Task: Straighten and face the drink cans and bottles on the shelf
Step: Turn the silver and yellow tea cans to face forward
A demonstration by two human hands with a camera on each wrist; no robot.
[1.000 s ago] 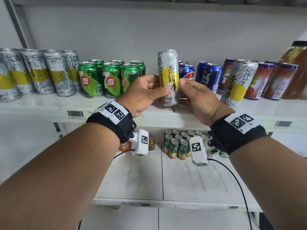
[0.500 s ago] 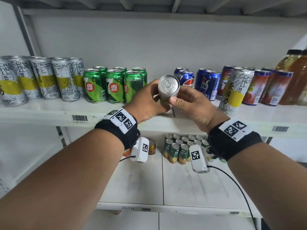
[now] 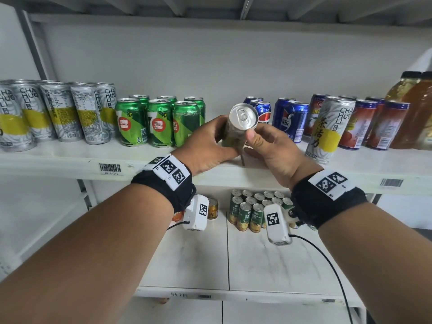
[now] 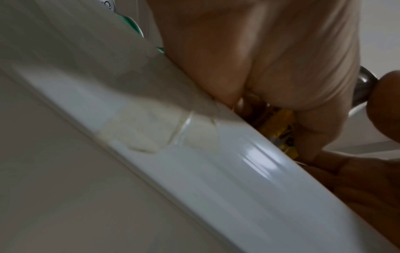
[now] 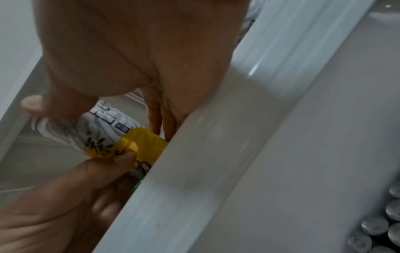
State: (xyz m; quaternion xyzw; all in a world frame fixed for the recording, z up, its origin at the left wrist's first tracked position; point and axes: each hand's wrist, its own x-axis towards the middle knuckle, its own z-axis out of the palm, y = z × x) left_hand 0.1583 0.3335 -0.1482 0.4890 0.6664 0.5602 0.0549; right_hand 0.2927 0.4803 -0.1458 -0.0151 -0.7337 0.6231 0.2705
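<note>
Both hands hold one tall silver-and-yellow tea can over the upper shelf's front edge, tipped so its lid faces me. My left hand grips its left side and my right hand grips its right side, thumb near the rim. The right wrist view shows the can between the two hands, yellow band down by the shelf lip. In the left wrist view only a yellow sliver of the can shows past the palm. A matching can stands at the right among red cans.
On the upper shelf stand a row of silver-yellow cans at the left, green cans, blue cola cans and amber bottles at the far right. The lower shelf carries a cluster of small green cans.
The can was upright with its label facing me a second ago; the hands have tipped its top toward me and lowered it slightly. My view has also drawn back and tilted upward.
</note>
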